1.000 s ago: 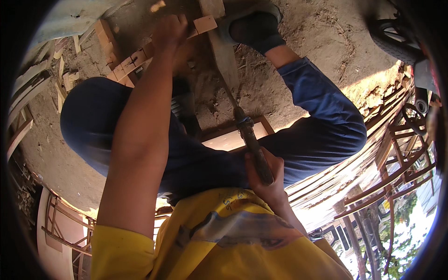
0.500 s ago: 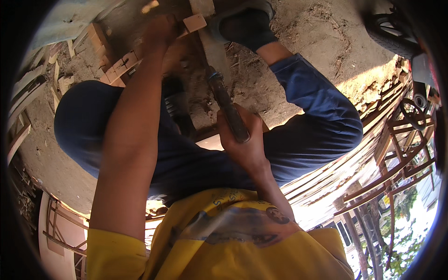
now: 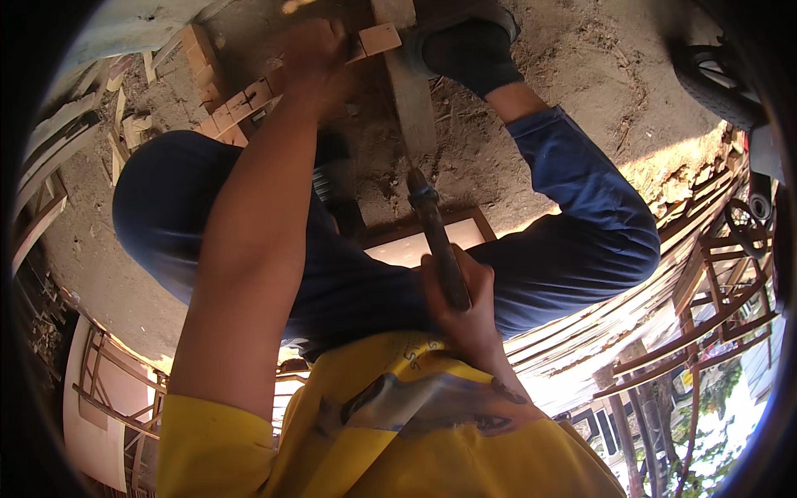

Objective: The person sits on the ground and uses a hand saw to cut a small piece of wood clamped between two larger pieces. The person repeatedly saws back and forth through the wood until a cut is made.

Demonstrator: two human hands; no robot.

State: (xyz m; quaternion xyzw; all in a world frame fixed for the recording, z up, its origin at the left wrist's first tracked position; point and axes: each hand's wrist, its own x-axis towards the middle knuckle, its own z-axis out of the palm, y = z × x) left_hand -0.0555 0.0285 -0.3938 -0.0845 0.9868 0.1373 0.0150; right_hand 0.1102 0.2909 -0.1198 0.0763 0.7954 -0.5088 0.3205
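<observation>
My right hand (image 3: 463, 286) is wrapped round the dark handle of a straight-handled saw (image 3: 436, 228). A metal ring sits at the handle's front, and the thin blade, seen nearly edge-on and hard to make out, points away toward the wood. My left hand (image 3: 314, 51), blurred and in shade, is closed on a narrow wooden strip (image 3: 237, 109) with dark marks or notches along it. The strip's pale end (image 3: 380, 39) sticks out to the right of this hand, over a flat plank (image 3: 411, 108) on the ground. The left fingertips are partly hidden.
My bent legs in blue trousers frame the work, with a dark-covered foot (image 3: 469, 56) beside the plank. A wood-edged panel (image 3: 432, 241) lies between my thighs. Wood scraps (image 3: 124, 137) lie at left; stacked slats (image 3: 573, 357) and a wheel (image 3: 718, 79) are at right.
My right hand has drawn the saw back toward my body. My left hand stays on the wooden strip. The whole view has shifted slightly, so the scene sits farther right.
</observation>
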